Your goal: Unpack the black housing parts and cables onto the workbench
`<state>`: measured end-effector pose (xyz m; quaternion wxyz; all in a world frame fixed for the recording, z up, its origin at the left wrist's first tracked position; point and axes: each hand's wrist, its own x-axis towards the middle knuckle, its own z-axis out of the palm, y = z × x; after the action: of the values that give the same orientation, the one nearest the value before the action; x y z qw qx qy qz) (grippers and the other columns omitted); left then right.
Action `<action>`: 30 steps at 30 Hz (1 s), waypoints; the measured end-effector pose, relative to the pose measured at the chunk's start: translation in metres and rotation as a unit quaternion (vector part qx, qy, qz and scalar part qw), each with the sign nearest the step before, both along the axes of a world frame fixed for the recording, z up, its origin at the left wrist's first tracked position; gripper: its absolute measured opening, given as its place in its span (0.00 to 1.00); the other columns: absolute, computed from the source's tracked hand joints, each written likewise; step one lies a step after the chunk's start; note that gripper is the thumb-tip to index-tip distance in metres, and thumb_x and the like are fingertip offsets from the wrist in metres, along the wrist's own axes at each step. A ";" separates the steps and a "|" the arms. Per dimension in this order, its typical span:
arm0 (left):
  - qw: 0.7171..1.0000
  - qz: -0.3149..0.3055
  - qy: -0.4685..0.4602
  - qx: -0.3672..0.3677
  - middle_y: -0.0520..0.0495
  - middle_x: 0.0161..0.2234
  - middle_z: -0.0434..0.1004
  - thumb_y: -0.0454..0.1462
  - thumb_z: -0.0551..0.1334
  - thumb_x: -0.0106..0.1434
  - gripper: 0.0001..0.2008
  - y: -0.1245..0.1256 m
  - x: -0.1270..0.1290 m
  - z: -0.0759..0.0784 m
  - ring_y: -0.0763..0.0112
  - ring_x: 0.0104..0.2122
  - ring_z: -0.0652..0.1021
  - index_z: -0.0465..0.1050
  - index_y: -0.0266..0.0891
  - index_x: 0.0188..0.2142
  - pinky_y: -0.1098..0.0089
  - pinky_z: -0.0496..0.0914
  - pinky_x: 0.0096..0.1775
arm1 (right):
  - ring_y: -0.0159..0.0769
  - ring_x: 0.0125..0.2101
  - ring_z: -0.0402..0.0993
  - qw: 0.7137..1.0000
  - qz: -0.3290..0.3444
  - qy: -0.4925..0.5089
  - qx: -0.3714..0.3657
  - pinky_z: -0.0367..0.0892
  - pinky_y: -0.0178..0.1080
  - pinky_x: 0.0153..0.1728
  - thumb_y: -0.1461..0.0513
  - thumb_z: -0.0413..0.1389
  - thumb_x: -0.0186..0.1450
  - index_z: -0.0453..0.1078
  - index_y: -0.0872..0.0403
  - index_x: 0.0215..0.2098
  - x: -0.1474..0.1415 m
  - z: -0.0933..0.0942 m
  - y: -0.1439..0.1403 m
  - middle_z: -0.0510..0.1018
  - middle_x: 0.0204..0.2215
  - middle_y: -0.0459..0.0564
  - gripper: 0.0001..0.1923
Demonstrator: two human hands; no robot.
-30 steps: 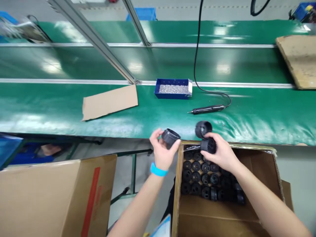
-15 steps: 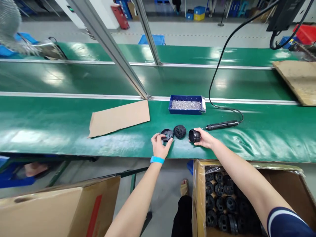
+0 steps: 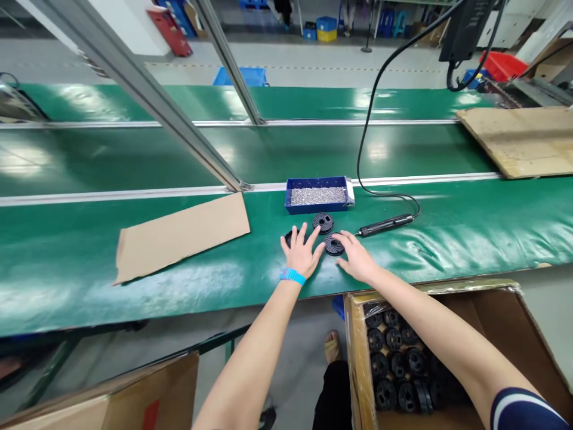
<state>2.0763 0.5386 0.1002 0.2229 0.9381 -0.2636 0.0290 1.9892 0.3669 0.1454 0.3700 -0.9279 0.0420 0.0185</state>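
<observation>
My left hand (image 3: 302,255) is spread over the green bench top, palm down, with a dark round part (image 3: 290,238) mostly hidden under its fingers. Its fingertips reach close to a black slotted round part (image 3: 323,222), which lies face up behind them. Between my two hands sits another black round part (image 3: 333,245) with a grooved top. My right hand (image 3: 359,260) is at that part's right side, fingertips at its edge and thumb apart from the fingers. A black electric screwdriver (image 3: 385,226) lies just beyond my right hand, its bit pointing left.
A blue tray (image 3: 293,209) of small metal screws stands behind the parts. Flat cardboard (image 3: 183,236) lies to the left. An open carton (image 3: 353,352) of black round parts stands below the bench at right. A metal post (image 3: 179,125) rises from the bench.
The black part that my right hand held tilted now rests on the bench, grooved face up. My left hand has opened out from the disc at its fingertips. The view has shifted right.
</observation>
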 end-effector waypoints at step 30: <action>0.996 0.011 0.083 -0.014 0.41 0.45 0.78 0.47 0.66 0.63 0.14 -0.125 0.111 0.024 0.54 0.46 0.78 0.82 0.41 0.40 0.59 0.72 0.51 | 0.49 0.49 0.66 0.899 -0.093 0.027 -0.428 0.61 0.49 0.50 0.59 0.54 0.69 0.67 0.46 0.59 -0.042 -0.023 -0.227 0.73 0.51 0.55 0.19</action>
<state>2.1874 0.4132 0.1245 0.2571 0.9368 -0.2331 -0.0432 1.9468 0.1399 0.1228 -0.0642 -0.9878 0.1418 -0.0101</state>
